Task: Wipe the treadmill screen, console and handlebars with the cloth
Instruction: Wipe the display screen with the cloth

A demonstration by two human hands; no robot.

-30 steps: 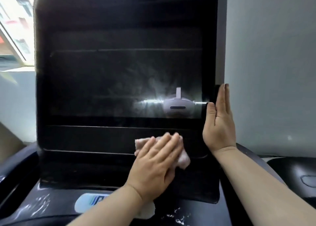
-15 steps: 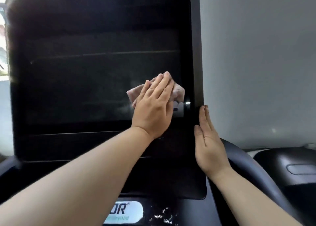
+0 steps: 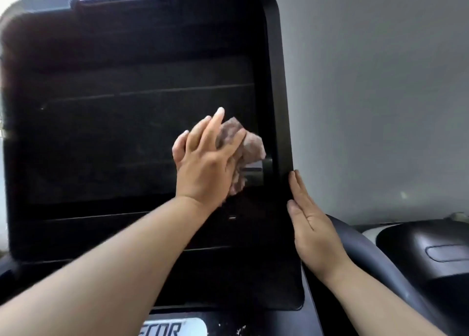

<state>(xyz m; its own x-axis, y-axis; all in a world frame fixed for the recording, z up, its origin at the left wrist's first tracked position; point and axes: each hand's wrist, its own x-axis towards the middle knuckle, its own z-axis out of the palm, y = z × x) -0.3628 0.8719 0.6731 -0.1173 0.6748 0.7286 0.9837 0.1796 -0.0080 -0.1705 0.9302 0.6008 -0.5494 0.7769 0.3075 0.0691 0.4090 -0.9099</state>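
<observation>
Pressing the cloth (image 3: 250, 145) near the screen's (image 3: 127, 132) right edge, the left hand (image 3: 205, 163) lay flat-fingered; the right hand (image 3: 312, 224), flat too, braced that edge. Merely pinned, the cloth could slip, letting skin smear glass.

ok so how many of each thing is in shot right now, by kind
hands: 2 (left hand, right hand)
cloth: 1
screen: 1
handlebar: 1
total: 5
</observation>
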